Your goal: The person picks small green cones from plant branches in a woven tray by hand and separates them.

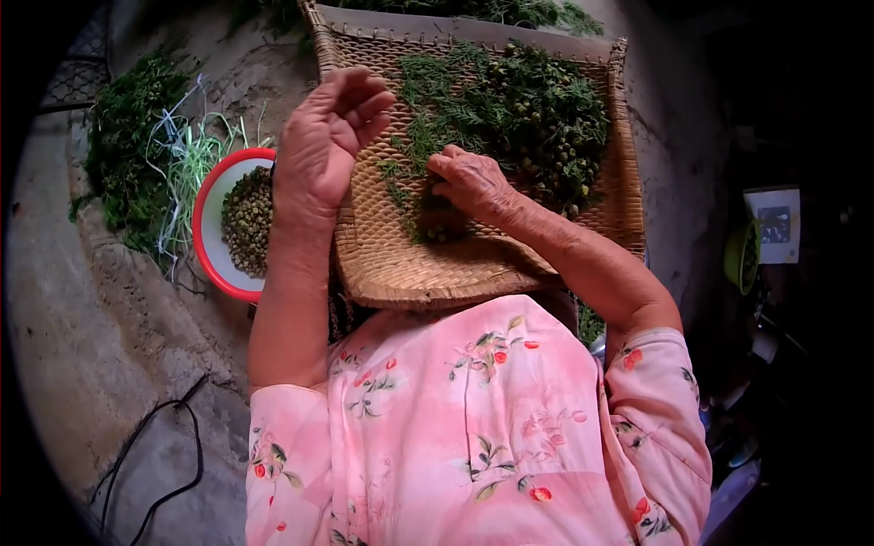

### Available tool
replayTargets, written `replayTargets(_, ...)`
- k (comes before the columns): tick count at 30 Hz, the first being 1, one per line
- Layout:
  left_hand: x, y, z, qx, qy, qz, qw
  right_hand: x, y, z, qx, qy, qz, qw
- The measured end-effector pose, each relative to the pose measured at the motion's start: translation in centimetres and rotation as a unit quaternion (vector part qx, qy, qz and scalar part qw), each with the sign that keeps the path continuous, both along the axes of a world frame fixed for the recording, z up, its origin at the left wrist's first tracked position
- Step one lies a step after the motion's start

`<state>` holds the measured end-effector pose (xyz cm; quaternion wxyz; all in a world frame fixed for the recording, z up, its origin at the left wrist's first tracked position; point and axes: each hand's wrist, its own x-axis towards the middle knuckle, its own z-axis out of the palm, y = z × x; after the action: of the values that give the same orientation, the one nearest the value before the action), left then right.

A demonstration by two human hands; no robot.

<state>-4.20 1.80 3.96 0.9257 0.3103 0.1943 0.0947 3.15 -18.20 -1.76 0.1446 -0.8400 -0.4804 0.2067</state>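
Observation:
A woven wicker tray (pixel 373 259) lies in front of me, carrying flat green conifer sprigs (pixel 428 82) and a pile of sprigs with small round cones (pixel 555 118). Over its middle, my right hand (pixel 472 185) is closed with fingers curled down; what they grip is hidden. Just below that hand sit a few small green cones (pixel 437 233) in shadow. My left hand (pixel 330 136) is raised above the tray's left edge, its fingers loosely bent and apart, with nothing visible in them. Beside my left forearm stands a white bowl with a red rim (pixel 202 217), holding many small greenish-brown cones (pixel 246 223).
Left of the bowl lie pale plastic strings (pixel 196 164) and a heap of green branches (pixel 127 136). A black cord (pixel 196 437) loops on the concrete floor. At right are a green bowl (pixel 745 257) and a white printed box (pixel 774 223). More greenery lies beyond the tray.

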Motion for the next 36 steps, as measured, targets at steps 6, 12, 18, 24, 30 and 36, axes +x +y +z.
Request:
replayTargets(6, 0.3, -2.1, -0.8, 0.07, 0.104, -0.085, 0.989, 2.1, 0.6, 2.0, 0.169, 0.021, -0.103, 0.98)
replayTargets(12, 0.1, -2.7, -0.9, 0.003, 0.099, -0.126, 0.987, 1.6, 2.6, 6.1, 0.372, 0.282, -0.105, 0.878)
replayTargets(18, 0.0, -2.4, -0.7, 0.043, 0.143, -0.12, 0.981, 2.5, -0.4, 3.4, 0.033, 0.05, -0.011, 0.998)
replayTargets(24, -0.2, -2.5, -0.3, 0.069, 0.153, -0.109, 0.98, 0.0, -2.0, 2.2, -0.083, 0.064, 0.067, 0.992)
replayTargets(30, -0.2, -2.6, -0.2, 0.069, 0.157, -0.106, 0.98, 0.3, -2.3, 1.2, -0.027, 0.088, 0.055, 0.994)
replayTargets(36, -0.3, -2.5, -0.4, 0.077, 0.153, -0.109, 0.979, 2.7, -2.2, 1.7, 0.074, 0.074, -0.014, 0.994)
